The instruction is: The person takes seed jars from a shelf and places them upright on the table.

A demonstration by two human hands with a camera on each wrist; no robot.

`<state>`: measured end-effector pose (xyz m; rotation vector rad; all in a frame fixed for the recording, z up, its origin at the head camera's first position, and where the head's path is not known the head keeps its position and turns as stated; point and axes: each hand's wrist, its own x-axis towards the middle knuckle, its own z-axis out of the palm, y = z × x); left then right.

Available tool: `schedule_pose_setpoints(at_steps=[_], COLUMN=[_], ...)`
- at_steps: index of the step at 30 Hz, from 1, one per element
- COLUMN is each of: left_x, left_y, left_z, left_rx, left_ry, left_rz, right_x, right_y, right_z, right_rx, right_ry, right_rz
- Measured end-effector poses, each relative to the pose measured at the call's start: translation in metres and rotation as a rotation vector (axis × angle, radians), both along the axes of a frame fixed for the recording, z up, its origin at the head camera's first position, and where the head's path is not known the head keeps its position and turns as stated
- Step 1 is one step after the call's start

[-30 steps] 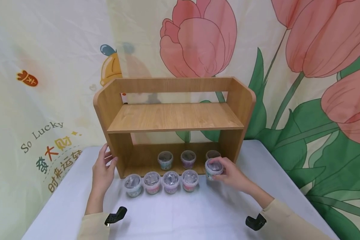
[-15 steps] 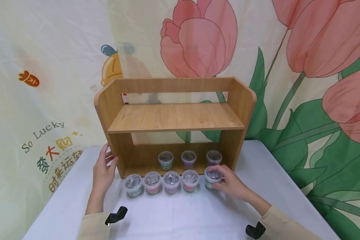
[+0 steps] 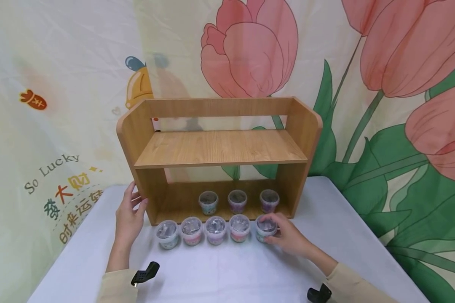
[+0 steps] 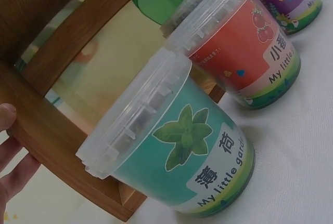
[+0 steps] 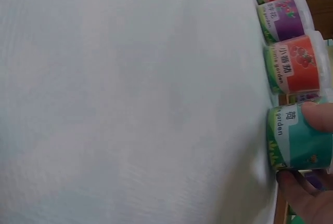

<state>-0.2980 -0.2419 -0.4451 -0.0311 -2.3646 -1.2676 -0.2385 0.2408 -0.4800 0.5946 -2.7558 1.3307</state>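
In the head view, my right hand (image 3: pixel 290 236) grips a small teal lidded plant tub (image 3: pixel 266 229) at the right end of a front row of tubs; the right wrist view shows fingers and thumb on either side of this teal tub (image 5: pixel 302 138). The tub stands upright at the table, with a small gap to the red tub (image 3: pixel 239 228) on its left. My left hand (image 3: pixel 130 216) rests against the left side panel (image 3: pixel 148 191) of a wooden shelf, fingers on its outside and thumb at its front edge. A teal mint tub (image 4: pixel 182 146) looms large in the left wrist view.
Behind the row, three tubs stand on the lower board, including a teal one (image 3: pixel 209 203) and a purple one (image 3: pixel 268 201). The upper board (image 3: pixel 220 147) of the shelf overhangs them. White cloth (image 3: pixel 220 273) covers the table; a printed curtain (image 3: pixel 167 38) hangs behind.
My right hand has lowered the teal tub and shifted it slightly left, toward the front row; the purple tub behind is now uncovered. My left hand stays at the shelf.
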Motion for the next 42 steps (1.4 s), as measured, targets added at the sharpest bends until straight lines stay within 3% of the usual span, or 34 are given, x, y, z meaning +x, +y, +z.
schedule_pose_setpoints(at_steps=[4, 9, 14, 18, 22, 26, 32, 42], left_x=[0.001, 0.001, -0.004, -0.006, -0.005, -0.003, -0.002, -0.002], left_y=[-0.002, -0.003, -0.001, 0.001, 0.0, -0.001, -0.001, -0.002], left_z=[0.0, -0.001, 0.0, 0.001, 0.001, 0.0, -0.001, -0.001], left_rx=[0.003, 0.002, 0.004, 0.008, 0.01, 0.003, 0.001, 0.0], left_ry=[-0.004, -0.003, 0.014, 0.012, 0.007, 0.001, 0.001, -0.008], left_rz=[-0.002, -0.007, -0.017, -0.015, -0.01, -0.005, -0.006, -0.003], right_x=[0.0, 0.001, -0.003, -0.009, -0.02, -0.035, -0.06, -0.093], right_y=[-0.002, 0.005, 0.015, 0.011, -0.01, -0.045, -0.098, -0.15], right_z=[-0.002, 0.011, 0.04, 0.068, 0.092, 0.105, 0.108, 0.089], right_rx=[0.019, 0.058, 0.137, 0.176, 0.18, 0.154, 0.137, 0.208], right_ry=[0.004, -0.032, -0.042, 0.034, 0.104, 0.061, -0.028, 0.022], right_rz=[0.03, 0.121, 0.166, 0.144, 0.15, 0.2, 0.215, 0.141])
